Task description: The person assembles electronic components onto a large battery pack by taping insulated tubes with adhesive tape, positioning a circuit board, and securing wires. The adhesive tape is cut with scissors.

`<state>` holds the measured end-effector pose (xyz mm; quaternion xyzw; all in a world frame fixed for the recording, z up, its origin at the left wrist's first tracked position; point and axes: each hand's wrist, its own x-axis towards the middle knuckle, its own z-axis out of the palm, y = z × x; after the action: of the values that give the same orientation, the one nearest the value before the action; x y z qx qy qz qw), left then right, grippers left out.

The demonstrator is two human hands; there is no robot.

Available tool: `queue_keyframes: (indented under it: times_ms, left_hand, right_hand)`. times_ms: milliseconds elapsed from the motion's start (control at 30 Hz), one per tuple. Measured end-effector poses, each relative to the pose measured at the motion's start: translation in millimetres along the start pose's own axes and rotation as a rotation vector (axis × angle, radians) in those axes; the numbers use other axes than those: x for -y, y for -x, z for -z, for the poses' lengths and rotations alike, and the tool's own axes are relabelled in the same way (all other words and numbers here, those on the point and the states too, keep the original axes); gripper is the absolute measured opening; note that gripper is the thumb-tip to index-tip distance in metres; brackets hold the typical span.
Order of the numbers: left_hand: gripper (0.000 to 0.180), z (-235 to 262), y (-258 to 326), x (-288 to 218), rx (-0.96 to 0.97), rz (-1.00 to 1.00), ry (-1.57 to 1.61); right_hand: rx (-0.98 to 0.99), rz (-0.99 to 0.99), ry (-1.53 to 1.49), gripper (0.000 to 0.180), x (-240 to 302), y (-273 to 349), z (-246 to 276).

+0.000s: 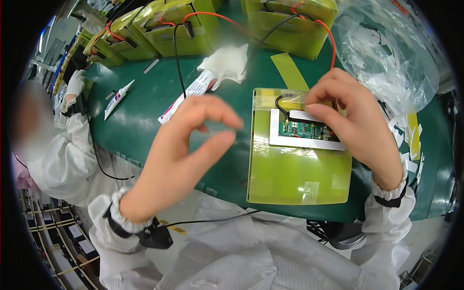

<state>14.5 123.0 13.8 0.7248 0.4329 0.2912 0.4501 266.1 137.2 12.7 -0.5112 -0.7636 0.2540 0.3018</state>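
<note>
Left hand [186, 145] empty, pinching; right hand [348, 116] pressing one circuit board [307, 129] on one yellow pack [297, 169].

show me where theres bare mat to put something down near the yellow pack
Bare green mat lies left of the yellow pack, between it and the two tubes. The back row of packs with red and black wires is crowded, and the plastic bag with paper scraps fills the right.
</note>
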Motion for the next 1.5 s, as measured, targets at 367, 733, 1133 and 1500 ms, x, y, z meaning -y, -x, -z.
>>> queue_keyframes:
  times_ms: [367, 733, 1133, 1500]
  left_hand:
    - [0.014, 6.2, 83.5, -1.3, -0.016, 0.029, 0.045]
    - [0.01, 7.1, 111.8, 18.7, -0.14, 0.042, 0.028]
    - [0.011, 7.3, 119.8, 18.3, -0.172, 0.024, -0.026]
    - [0.012, 8.0, 130.8, 20.8, -0.158, 0.034, -0.048]
  right_hand:
    - [0.478, -0.056, 0.045, 0.01, 7.1, -36.8, 4.1]
    - [0.501, 0.304, 0.043, 0.01, -2.3, -37.1, 0.8]
    - [0.402, 0.07, -0.004, 0.01, 7.8, -27.7, -2.0]
    - [0.446, 0.105, 0.007, 0.009, 2.0, -33.7, 0.2]
